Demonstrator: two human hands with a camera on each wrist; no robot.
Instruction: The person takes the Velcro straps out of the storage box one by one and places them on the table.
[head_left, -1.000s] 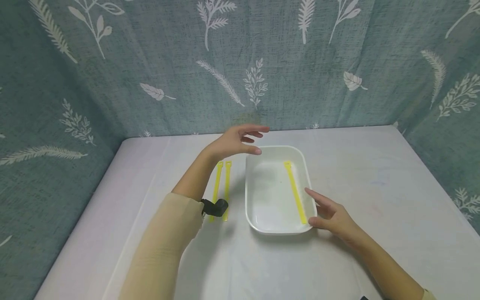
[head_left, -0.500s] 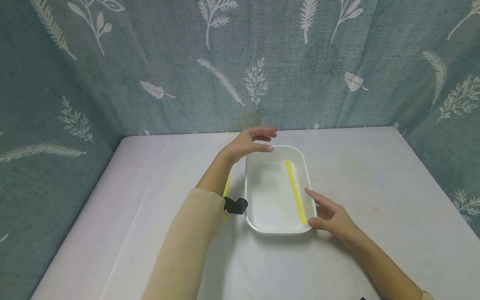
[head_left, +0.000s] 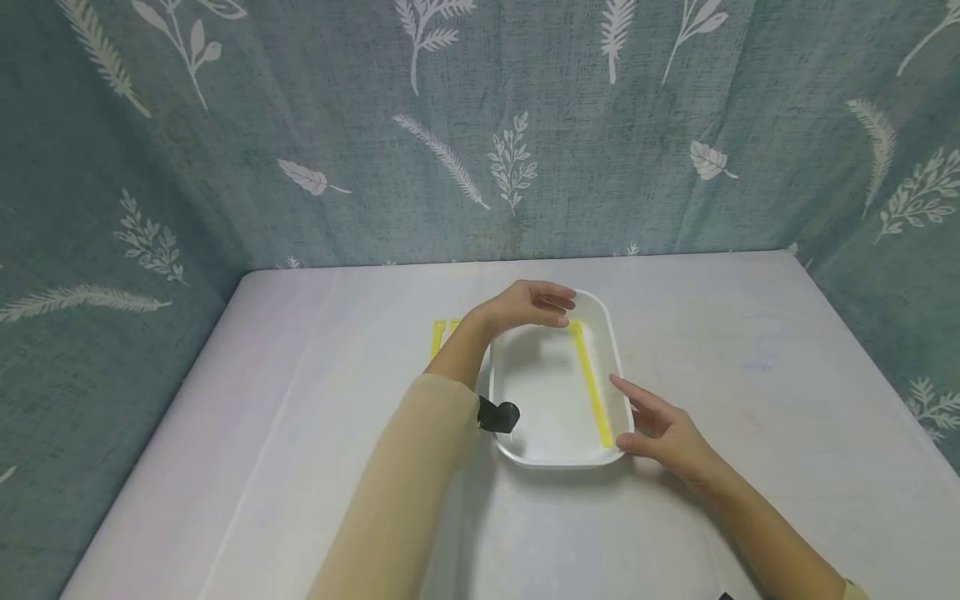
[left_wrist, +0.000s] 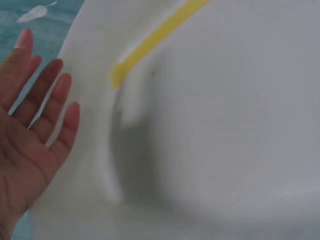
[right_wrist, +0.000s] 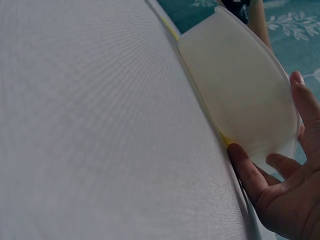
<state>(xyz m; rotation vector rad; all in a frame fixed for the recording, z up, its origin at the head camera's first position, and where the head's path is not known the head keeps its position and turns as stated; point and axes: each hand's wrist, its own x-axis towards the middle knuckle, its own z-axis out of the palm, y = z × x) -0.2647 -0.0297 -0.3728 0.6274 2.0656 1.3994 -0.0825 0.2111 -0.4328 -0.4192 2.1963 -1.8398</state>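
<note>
A white rectangular tray (head_left: 540,417) lies on the table with one flat yellow strip (head_left: 592,387) inside, slanting along its right side; the strip has a wider, looped head at the far end. My left hand (head_left: 528,305) hovers over the tray's far part, fingers loosely extended, thumb close to the strip's head. In the left wrist view that palm (left_wrist: 25,165) holds nothing, apart from the strip. My right hand (head_left: 667,429) touches the tray's near right side, thumb and forefinger spread along it. The right wrist view shows its fingertips (right_wrist: 239,151) against the tray's outer wall (right_wrist: 240,75).
Two more yellow strips (head_left: 438,337) lie on the table left of the tray, mostly hidden behind my left forearm. A white cloth (head_left: 750,350) covers the table. A green leaf-patterned curtain (head_left: 600,167) stands behind and at both sides.
My left hand has moved right and a little toward me, from the tray's far left corner to near the strip's head inside. The right hand, tray and strip inside have stayed put.
</note>
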